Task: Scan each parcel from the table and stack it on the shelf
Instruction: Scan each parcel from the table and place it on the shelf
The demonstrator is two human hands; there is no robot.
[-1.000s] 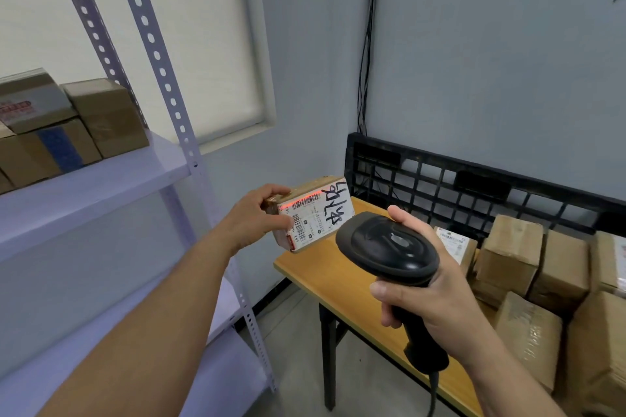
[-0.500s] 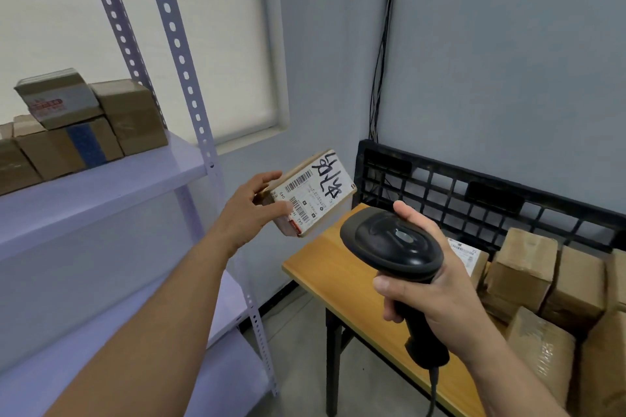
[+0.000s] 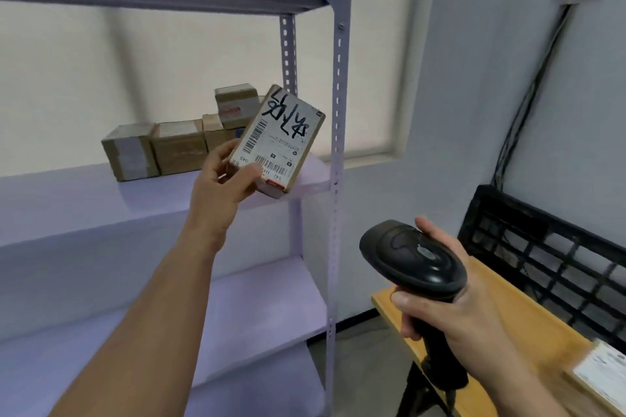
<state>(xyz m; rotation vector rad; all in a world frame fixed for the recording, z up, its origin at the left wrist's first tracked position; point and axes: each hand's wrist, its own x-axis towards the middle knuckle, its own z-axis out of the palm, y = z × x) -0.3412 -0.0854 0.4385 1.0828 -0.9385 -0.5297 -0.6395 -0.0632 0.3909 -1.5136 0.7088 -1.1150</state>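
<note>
A parcel stockroom: slotted metal shelving (image 3: 338, 111) with taped cartons (image 3: 154, 150), handheld barcode scanner (image 3: 413, 257), black crate (image 3: 548, 257).

Labelled brown parcel (image 3: 277, 142) tilted, held before shelf (image 3: 162, 193); black scanner (image 3: 411, 257) upright.

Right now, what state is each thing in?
held parcel: in the air, tilted, label toward camera, not yet on the shelf.
left hand: grips the held parcel's lower end.
scanner: raised, held by its handle.
right hand: grips the scanner.
shelf parcels: resting on the shelf, one stacked on top.
</note>
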